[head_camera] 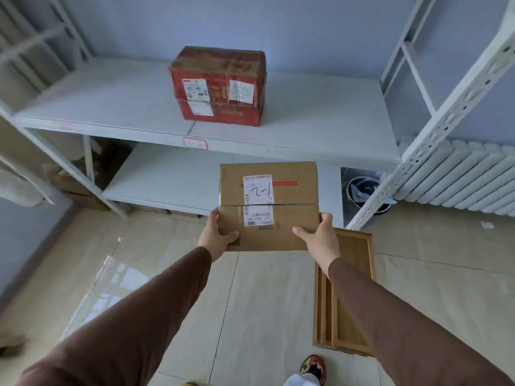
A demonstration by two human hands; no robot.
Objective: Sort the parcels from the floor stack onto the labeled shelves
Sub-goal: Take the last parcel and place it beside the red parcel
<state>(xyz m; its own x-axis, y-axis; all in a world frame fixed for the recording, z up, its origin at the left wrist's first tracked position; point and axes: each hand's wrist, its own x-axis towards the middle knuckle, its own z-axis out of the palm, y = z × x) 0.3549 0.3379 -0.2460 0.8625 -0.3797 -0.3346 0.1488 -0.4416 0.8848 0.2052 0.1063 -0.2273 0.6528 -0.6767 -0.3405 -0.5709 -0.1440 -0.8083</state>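
Parcel-wise, it's a plain brown cardboard box (269, 206) held out in front at arm's length, gripped from both sides. Left hand (216, 236) clamps the near left corner, thumb lying across the top face and fingers tucked underneath. Right hand (320, 236) does the same on the near right corner, thumb on top. Both arms are in brown sleeves (156, 310).

Top of the box has a white shipping label (257, 200) with "1-2" scrawled on it in marker, plus a strip of red tape running across.

The box hangs in the air just in front of the white metal shelving, roughly level with the lower shelf (167, 179). On the upper shelf (111, 107) sits a red carton (220, 84) with two white labels, and a red-bordered tag (195, 143) is stuck on that shelf's front edge.

Down on the tiled floor, right under the right forearm, lies a flat wooden tray (354, 288). White radiator (459, 176) off to the right.
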